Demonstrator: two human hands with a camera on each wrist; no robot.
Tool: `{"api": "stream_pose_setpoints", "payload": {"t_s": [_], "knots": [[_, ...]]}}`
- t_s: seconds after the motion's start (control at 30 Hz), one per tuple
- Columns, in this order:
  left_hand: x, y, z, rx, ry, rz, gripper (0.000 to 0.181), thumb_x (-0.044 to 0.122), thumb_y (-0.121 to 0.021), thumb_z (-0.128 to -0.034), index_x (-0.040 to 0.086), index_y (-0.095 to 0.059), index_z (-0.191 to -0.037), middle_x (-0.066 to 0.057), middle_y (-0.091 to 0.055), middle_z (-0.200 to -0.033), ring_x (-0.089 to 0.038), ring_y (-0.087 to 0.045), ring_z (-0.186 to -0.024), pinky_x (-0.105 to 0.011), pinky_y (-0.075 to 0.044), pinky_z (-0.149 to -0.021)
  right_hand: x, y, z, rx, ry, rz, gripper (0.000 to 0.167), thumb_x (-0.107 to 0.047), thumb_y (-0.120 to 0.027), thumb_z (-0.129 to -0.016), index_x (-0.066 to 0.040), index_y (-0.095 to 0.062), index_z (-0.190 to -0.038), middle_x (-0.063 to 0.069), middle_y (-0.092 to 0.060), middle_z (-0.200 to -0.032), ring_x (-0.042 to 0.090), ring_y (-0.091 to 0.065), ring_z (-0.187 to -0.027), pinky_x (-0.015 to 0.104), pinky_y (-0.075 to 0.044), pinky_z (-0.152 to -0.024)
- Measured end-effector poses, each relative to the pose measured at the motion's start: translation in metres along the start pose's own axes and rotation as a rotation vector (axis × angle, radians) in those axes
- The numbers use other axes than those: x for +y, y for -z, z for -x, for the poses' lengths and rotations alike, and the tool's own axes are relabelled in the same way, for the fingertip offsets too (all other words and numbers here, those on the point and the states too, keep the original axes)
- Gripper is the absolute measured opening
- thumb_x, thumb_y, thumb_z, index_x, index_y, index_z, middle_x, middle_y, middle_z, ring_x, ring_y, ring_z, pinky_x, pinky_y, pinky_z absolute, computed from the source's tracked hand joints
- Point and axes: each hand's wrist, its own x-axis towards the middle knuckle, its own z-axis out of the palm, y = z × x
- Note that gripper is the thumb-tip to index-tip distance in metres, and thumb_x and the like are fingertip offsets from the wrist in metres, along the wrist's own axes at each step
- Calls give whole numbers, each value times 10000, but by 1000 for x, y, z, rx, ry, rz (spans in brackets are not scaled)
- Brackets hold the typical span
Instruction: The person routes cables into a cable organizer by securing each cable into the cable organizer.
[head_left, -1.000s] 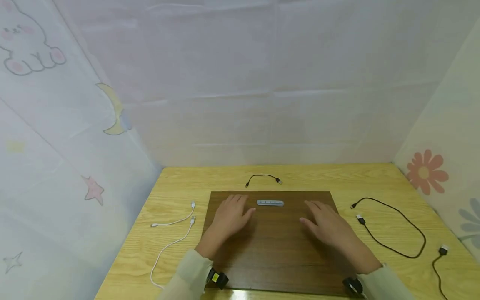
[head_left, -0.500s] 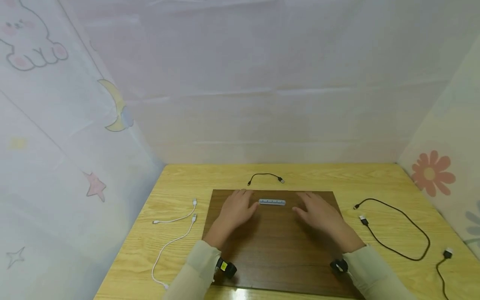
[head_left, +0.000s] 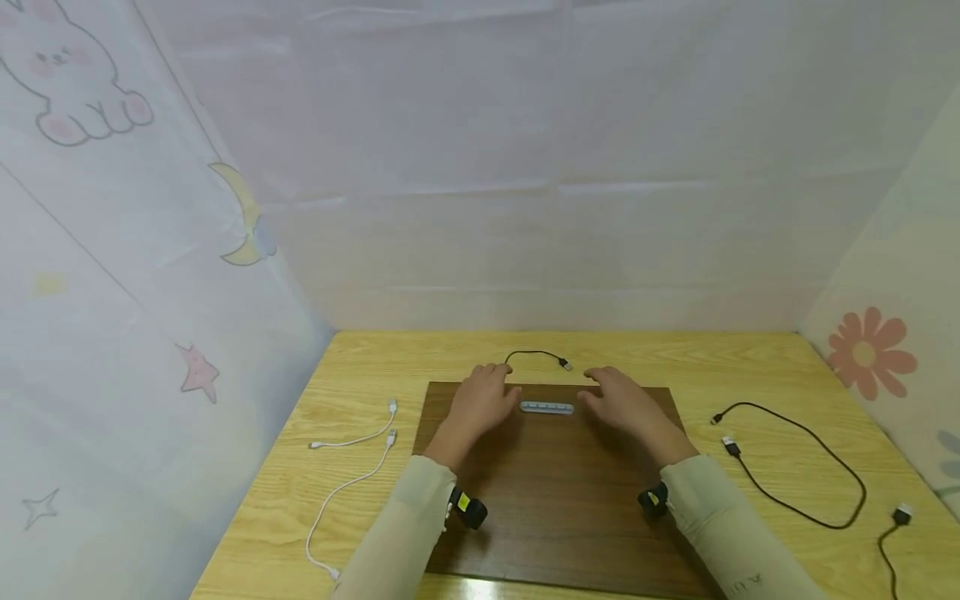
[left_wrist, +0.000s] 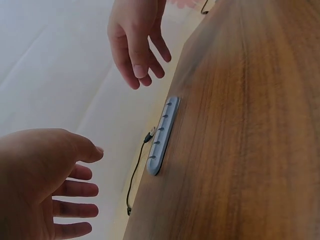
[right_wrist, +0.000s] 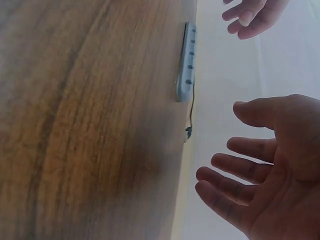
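left hand [head_left: 480, 404]: released, relaxed | right hand [head_left: 621, 407]: released, relaxed | slotted blue-grey cable organizer [head_left: 547, 408]: between them, on brown wooden board [head_left: 562, 500]

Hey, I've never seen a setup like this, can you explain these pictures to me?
There is no robot here, just a person's bare left hand and right hand, each wrist wearing a small camera. The wide picture comes from a head camera looking forward and down; the two closer ones come from the wrists. A brown board lies on a wooden table, with a light-blue strip near its far edge. Two white cables lie to the left, a short black cable behind, and two more black cables to the right. Both hands hover beside the strip, holding nothing.
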Motion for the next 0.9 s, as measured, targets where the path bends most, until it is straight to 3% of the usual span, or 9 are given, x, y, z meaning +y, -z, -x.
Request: {"api": "stream_pose_setpoints", "payload": {"t_s": [0.27, 0.7, 0.9], "knots": [[-5, -2, -20, -29, 45, 10, 410, 315, -587, -1026, 83, -591, -1364, -99, -626, -1344, -284, -584, -1231, -417, -531, -969, 5, -6, -26, 5, 6, -30, 462, -199, -573, -1030, 90, -524, -1386, 314, -536, -1376, 448, -588, -1184, 556, -502, -959], [-17, -16, -49, -21, 87, -3, 346, 221, -560, -1018, 45, -607, -1313, -121, -630, -1276, -295, -574, -1187, -419, -528, -945, 1, -14, -61, -10, -38, -56, 453, -184, -562, -1014, 89, -527, -1374, 299, -552, -1363, 467, -521, -1262, 564, -445, -1039], [-18, -19, -59, -50, 148, -2, 309, 220, -550, -1024, 49, -620, -1272, -111, -622, -1246, -285, -565, -1157, -413, -526, -909, -2, -17, -72, -33, -65, -83, 453, -156, -544, -1012, 91, -511, -1389, 295, -535, -1380, 461, -498, -1281, 558, -438, -1048]]}}
